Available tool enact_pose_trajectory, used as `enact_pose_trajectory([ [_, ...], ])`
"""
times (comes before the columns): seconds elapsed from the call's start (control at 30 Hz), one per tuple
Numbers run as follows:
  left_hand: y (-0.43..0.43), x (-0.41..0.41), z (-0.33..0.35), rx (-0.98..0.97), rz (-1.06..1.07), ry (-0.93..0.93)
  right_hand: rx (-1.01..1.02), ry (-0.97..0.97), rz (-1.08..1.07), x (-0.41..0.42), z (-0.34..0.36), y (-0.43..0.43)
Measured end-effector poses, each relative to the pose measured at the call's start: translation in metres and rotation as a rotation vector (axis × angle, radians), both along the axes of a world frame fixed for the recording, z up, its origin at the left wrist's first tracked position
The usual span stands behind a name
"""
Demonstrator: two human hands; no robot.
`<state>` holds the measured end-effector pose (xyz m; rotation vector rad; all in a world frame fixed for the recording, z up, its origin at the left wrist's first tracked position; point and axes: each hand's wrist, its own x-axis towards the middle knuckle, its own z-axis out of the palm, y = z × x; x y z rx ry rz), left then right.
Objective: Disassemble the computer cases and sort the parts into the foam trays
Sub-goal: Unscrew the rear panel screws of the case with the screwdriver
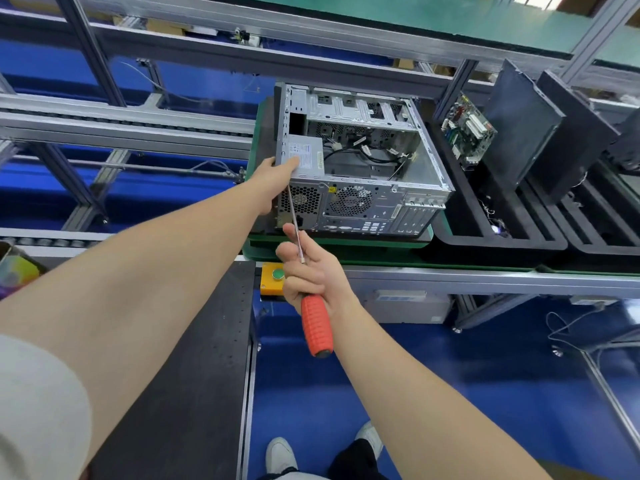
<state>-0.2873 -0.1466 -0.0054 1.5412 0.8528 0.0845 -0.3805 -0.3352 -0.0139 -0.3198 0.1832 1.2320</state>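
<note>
Standing on a green pallet (263, 251), the computer case (363, 199) lies open side up with its rear panel toward the person. It is a stiff sheet-metal box, probably heavy, and its thin folded edges may cut. The left hand (275, 183) grips the case's near-left top corner, thumb laid over the power supply (306, 157); that framed corner looks like the soundest hold. The right hand (311, 273) is curled round a red-handled screwdriver (317, 323), whose shaft reaches up the rear panel to that same corner. Whether the tip is seated in a screw cannot be told. Loose cables (367, 150) run from the supply deeper into the case and would likely snag if it were lifted. Just right of the case a black foam tray (485, 233) holds an upright motherboard (467, 133) and dark panels (519, 123), and a yellow button box (272, 279) sits below the case's near edge
</note>
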Motion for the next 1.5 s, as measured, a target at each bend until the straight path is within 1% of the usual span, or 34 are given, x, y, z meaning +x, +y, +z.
enact_pose_trajectory([
  [0.03,0.003,0.0,-0.002,-0.02,-0.005,0.002,0.01,0.012,-0.001,-0.001,-0.001,0.001],
  [0.07,0.005,0.0,-0.003,-0.049,-0.013,-0.002,-0.029,-0.024,-0.007,-0.003,0.0,0.004],
  [0.13,0.009,0.001,-0.005,-0.109,-0.021,-0.014,-0.223,-0.223,-0.022,-0.005,0.0,0.008],
  [0.23,0.012,0.0,-0.006,-0.12,-0.009,-0.031,-0.618,-0.66,-0.024,-0.005,-0.002,0.015],
  [0.27,0.012,0.0,-0.006,-0.117,-0.003,-0.039,-0.799,-0.856,0.004,-0.004,-0.004,0.018],
  [0.33,0.011,0.0,-0.007,-0.118,-0.004,-0.052,-1.213,-1.345,0.105,-0.003,-0.006,0.02],
  [0.37,0.011,-0.001,-0.007,-0.115,-0.007,-0.057,-1.374,-1.554,0.171,-0.002,-0.008,0.018],
  [0.4,0.01,-0.001,-0.008,-0.106,-0.006,-0.058,-1.494,-1.688,0.205,-0.002,-0.012,0.013],
  [0.43,0.009,-0.002,-0.009,-0.095,-0.004,-0.057,-1.563,-1.788,0.216,-0.002,-0.015,0.008],
  [0.5,0.007,-0.003,-0.01,-0.075,-0.005,-0.062,-1.579,-1.887,0.192,0.004,-0.02,0.002],
  [0.53,0.006,-0.004,-0.01,-0.071,-0.007,-0.07,-1.543,-1.852,0.187,0.007,-0.018,0.003],
  [0.57,0.006,-0.005,-0.01,-0.069,-0.009,-0.077,-1.479,-1.758,0.195,0.01,-0.015,0.004],
  [0.6,0.006,-0.005,-0.01,-0.069,-0.014,-0.082,-1.371,-1.541,0.165,0.013,-0.011,0.006],
  [0.67,0.007,-0.005,-0.01,-0.078,-0.031,-0.081,-1.082,-0.978,0.117,0.015,-0.002,0.008],
  [0.7,0.008,-0.005,-0.011,-0.083,-0.04,-0.078,-0.915,-0.77,0.093,0.013,0.003,0.007],
  [0.73,0.009,-0.005,-0.011,-0.087,-0.046,-0.075,-0.759,-0.629,0.047,0.011,0.005,0.006],
  [0.8,0.011,-0.005,-0.012,-0.09,-0.053,-0.067,-0.469,-0.39,-0.043,0.007,0.009,0.006],
  [0.87,0.013,-0.005,-0.012,-0.093,-0.06,-0.055,-0.247,-0.183,-0.068,0.005,0.009,0.006],
  [0.93,0.015,-0.004,-0.014,-0.099,-0.068,-0.051,-0.071,-0.07,-0.064,0.001,0.006,0.006],
  [0.97,0.016,-0.004,-0.014,-0.103,-0.07,-0.05,-0.011,-0.047,-0.069,-0.003,0.004,0.008],
  [1.0,0.016,-0.004,-0.015,-0.108,-0.071,-0.051,0.004,-0.052,-0.083,-0.007,0.003,0.01],
  [1.03,0.017,-0.004,-0.016,-0.111,-0.071,-0.052,-0.03,-0.086,-0.102,-0.01,0.0,0.013],
  [1.07,0.017,-0.003,-0.017,-0.111,-0.072,-0.054,-0.116,-0.162,-0.12,-0.013,-0.002,0.016],
  [1.2,0.018,-0.002,-0.018,-0.114,-0.065,-0.07,-0.61,-0.599,-0.096,-0.021,-0.004,0.028],
  [1.3,0.017,-0.002,-0.018,-0.121,-0.063,-0.078,-1.083,-1.036,-0.085,-0.021,-0.007,0.03],
  [1.33,0.016,-0.002,-0.018,-0.119,-0.062,-0.08,-1.191,-1.157,-0.094,-0.022,-0.008,0.029],
  [1.37,0.015,-0.002,-0.018,-0.114,-0.061,-0.082,-1.239,-1.219,-0.104,-0.022,-0.009,0.03],
  [1.4,0.015,-0.002,-0.018,-0.11,-0.061,-0.081,-1.228,-1.213,-0.106,-0.022,-0.009,0.029],
  [1.43,0.015,-0.002,-0.018,-0.108,-0.062,-0.08,-1.174,-1.118,-0.099,-0.022,-0.008,0.029],
  [1.5,0.015,-0.003,-0.017,-0.11,-0.065,-0.08,-1.002,-0.757,-0.06,-0.018,-0.003,0.027],
])
